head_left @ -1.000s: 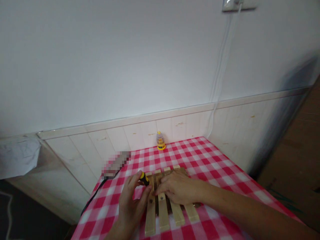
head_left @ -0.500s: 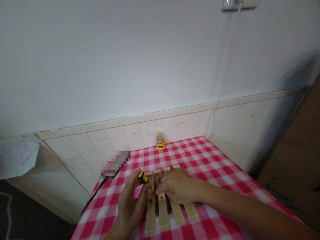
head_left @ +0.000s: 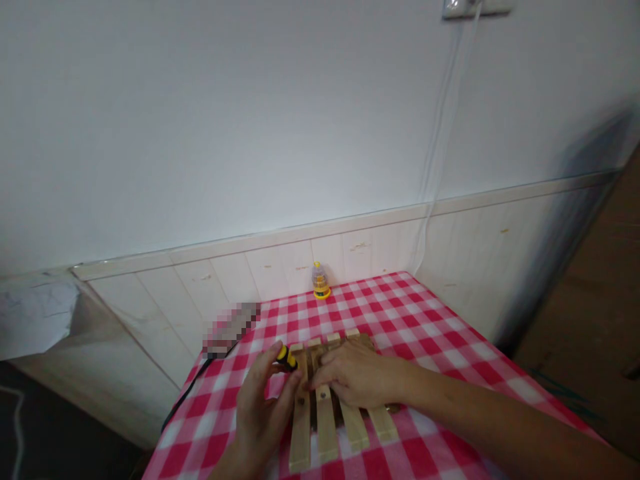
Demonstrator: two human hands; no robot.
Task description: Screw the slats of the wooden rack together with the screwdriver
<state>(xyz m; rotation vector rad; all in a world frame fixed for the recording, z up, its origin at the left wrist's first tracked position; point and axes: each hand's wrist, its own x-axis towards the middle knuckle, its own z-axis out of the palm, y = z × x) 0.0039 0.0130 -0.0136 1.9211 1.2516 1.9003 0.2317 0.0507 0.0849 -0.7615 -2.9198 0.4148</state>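
Note:
My left hand (head_left: 263, 400) is closed round a short yellow-and-black screwdriver (head_left: 287, 358), held tilted between thumb and fingers. Its tip is hidden by the thumb, over the leftmost pale bar of a wooden xylophone-like piece (head_left: 327, 430). Several bars lie side by side on a darker wooden base, with dark screw heads or holes visible on the two left ones. My right hand (head_left: 353, 373) lies across the middle of the bars, fingers bent and gripping near the second bar, its fingertips close to the left thumb. The palm covers parts of the right-hand bars.
A red-and-white checked cloth (head_left: 425, 347) covers the table. Near the wall stands a clear, yellow-based container (head_left: 321, 283). A pixelated object (head_left: 233, 330) with a black cord lies at the left edge. A brown panel (head_left: 590, 320) rises on the right.
The screwdriver handle has tilted slightly in my left fingers, and the left thumb has shifted a little over the first bar. My right hand and the wooden piece stay put.

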